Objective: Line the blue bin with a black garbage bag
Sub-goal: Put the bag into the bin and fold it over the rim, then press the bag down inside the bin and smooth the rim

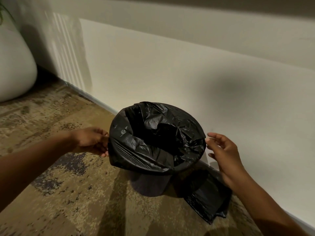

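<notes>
We have the bag (153, 133) draped into the bin (150, 183) at lower centre of the frame, its mouth folded over the rim nearly all the way round. Our left hand (92, 140) pinches the folded edge at the rim's left side; our right hand (221, 150) hangs just beside the right edge, fingers loose and apart, holding nothing.

In our judgement the risk is uneven tension: a pull from the left alone could drag the far-right fold off the rim, or tip the light bin. The stretched film at the near rim could also tear if we tug hard.

A spare pile of black bags (206, 198) lies on the carpet (68, 201) at lower right, against the bin's base and under our right wrist. The wall (170, 74) is close behind, and a white planter (13, 68) sits upper left, well apart
</notes>
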{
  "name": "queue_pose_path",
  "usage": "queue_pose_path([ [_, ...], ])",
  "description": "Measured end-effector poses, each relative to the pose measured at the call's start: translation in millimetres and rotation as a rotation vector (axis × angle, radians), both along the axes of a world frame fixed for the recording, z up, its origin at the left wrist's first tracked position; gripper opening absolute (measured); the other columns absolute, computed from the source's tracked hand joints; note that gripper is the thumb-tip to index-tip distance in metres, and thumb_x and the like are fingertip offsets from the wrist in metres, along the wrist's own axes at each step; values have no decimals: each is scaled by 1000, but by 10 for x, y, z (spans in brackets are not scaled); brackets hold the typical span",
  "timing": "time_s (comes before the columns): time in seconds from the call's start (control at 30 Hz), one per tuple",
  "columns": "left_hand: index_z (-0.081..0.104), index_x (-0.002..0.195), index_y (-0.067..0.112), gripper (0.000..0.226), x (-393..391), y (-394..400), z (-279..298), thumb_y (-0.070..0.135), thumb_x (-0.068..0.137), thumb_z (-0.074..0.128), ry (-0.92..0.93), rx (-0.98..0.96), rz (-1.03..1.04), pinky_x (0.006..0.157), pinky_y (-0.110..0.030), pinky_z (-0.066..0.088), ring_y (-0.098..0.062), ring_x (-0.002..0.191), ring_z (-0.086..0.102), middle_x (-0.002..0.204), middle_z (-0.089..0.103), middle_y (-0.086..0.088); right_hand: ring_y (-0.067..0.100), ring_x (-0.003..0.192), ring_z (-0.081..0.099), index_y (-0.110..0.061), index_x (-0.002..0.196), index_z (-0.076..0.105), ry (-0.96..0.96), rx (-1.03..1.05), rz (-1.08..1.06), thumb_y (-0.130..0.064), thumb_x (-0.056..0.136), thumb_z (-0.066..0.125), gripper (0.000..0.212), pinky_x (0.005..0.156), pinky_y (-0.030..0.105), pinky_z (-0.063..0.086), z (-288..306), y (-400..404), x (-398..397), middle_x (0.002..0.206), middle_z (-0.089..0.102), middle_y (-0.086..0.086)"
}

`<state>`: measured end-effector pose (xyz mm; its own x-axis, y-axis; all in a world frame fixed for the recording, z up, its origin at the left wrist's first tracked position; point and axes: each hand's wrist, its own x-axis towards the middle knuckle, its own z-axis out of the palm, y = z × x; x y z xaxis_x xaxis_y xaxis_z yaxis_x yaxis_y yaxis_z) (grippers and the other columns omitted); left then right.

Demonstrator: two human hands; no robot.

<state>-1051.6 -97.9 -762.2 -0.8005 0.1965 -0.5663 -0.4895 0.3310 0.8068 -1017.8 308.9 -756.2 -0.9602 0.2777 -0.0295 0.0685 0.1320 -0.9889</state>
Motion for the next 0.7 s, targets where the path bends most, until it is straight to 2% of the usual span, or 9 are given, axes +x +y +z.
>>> queue_pose_path([
  [0.07, 58, 111, -14, 23, 1, 76, -39, -1, 96, 47, 33, -46, -26, 68, -40, 58, -28, 67, 66, 84, 66, -24, 11, 95, 62, -32, 98, 66, 130, 200, -6, -24, 89, 65, 12, 81, 30, 53, 78, -57, -17, 103, 66, -8],
  [0.13, 63, 104, -8, 21, 22, 139, -97, -3, 96, 44, 74, -113, -38, 67, -39, 59, -26, 65, 66, 80, 69, -19, 7, 95, 61, -33, 96, 65, 221, 354, 39, -25, 89, 64, 10, 76, 23, 50, 158, -118, -49, 105, 65, -8],
  [0.3, 63, 104, 1, 22, 44, 189, -103, 1, 97, 42, 143, -291, -75, 65, -39, 58, -27, 69, 67, 88, 69, -17, -3, 89, 61, -29, 96, 69, 269, 609, 268, -26, 88, 66, 9, 65, 4, 43, 403, -309, -217, 98, 66, -13],
  [0.37, 63, 106, 4, 24, 20, 162, -42, 3, 98, 41, 151, -397, -125, 64, -36, 57, -26, 72, 67, 94, 70, -17, -3, 90, 63, -28, 100, 70, 189, 683, 447, -28, 87, 67, 13, 74, 9, 46, 518, -414, -302, 97, 69, -13],
  [0.47, 59, 114, 5, 25, 35, 219, -44, 10, 101, 39, 161, -503, -161, 62, -33, 56, -24, 72, 68, 92, 69, -13, 8, 97, 66, -23, 113, 68, -31, 785, 798, -28, 90, 65, 24, 88, 29, 53, 656, -579, -409, 105, 71, -6],
  [0.6, 51, 118, 9, 22, 65, 364, -30, 20, 102, 40, 117, -530, -166, 61, -32, 55, -27, 77, 68, 90, 68, -11, 18, 105, 66, -16, 134, 54, -324, 969, 1140, -22, 95, 57, 39, 98, 31, 49, 637, -808, -527, 121, 66, 5],
  [0.63, 55, 115, 5, 22, 35, 360, 39, 17, 101, 44, 156, -592, -165, 57, -29, 55, -26, 74, 68, 86, 67, -9, 20, 108, 65, -16, 137, 50, -373, 1012, 1177, -20, 96, 56, 42, 102, 34, 47, 602, -864, -562, 125, 64, 7],
  [0.7, 64, 105, -2, 18, -93, 305, 232, 9, 94, 54, 396, -787, -56, 54, -26, 54, -23, 68, 67, 83, 69, -9, 23, 111, 63, -16, 141, 45, -433, 1048, 1218, -17, 97, 53, 45, 103, 38, 47, 534, -964, -637, 129, 61, 10],
])
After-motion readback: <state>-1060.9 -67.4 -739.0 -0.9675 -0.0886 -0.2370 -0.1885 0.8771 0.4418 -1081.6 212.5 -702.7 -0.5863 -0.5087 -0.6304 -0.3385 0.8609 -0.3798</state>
